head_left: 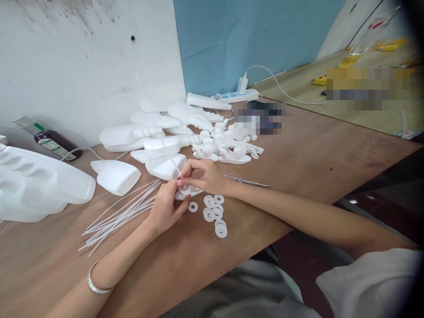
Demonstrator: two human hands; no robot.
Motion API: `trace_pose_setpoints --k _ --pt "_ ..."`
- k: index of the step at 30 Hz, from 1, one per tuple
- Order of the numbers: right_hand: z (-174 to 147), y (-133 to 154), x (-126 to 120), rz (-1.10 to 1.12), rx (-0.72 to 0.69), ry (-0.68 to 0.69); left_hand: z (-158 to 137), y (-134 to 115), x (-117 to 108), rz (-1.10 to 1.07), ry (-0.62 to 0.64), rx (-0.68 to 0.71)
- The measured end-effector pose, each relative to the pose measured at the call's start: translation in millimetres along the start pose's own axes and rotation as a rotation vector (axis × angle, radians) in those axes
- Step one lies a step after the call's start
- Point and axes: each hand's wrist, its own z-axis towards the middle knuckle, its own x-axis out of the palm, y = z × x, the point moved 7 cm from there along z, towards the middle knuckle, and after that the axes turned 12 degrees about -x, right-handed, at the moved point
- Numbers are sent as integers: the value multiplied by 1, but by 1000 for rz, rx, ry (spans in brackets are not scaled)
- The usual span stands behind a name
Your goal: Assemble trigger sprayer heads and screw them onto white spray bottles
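My left hand (167, 205) is closed around a white trigger spray head (184, 190), low over the table. With thumb and fingers, my right hand (206, 176) pinches the lower end of a thin white plastic tube (159, 134) right at that spray head. The tube rises up and to the left; my fingers hide where it meets the head. Flat white ring washers (221, 230) lie just right of my left hand, one (193, 206) apart from the others. To the left, several loose white tubes (122, 218) lie in a bundle.
White plastic bottles (129, 134) lie along the wall, with a larger group (39, 181) at far left. Several white spray heads (225, 145) are heaped behind my hands. A slim metallic tool (247, 181), a dark bottle (56, 143) and a power strip (228, 96) are nearby.
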Motion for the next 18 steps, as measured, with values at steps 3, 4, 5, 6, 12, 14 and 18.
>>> trace_pose_setpoints --k 3,4,5,6,12,14,18 --pt "-2 4 1 -7 -37 -12 1 -1 -1 -7 -2 -8" --pt "-2 6 1 -23 -59 -19 1 -1 0 -10 1 -11" --pt "-3 8 1 -48 -85 -25 1 -1 0 -13 7 -17" --pt "-3 11 0 -77 -113 -33 1 0 1 -17 13 -26" --pt "-7 21 3 -201 -248 -35 -3 13 3 -194 3 -146" --pt "-8 21 3 -219 -262 -50 -3 13 3 -172 8 -145" --pt "-10 21 3 -241 -265 -75 -1 8 1 -89 4 -112"
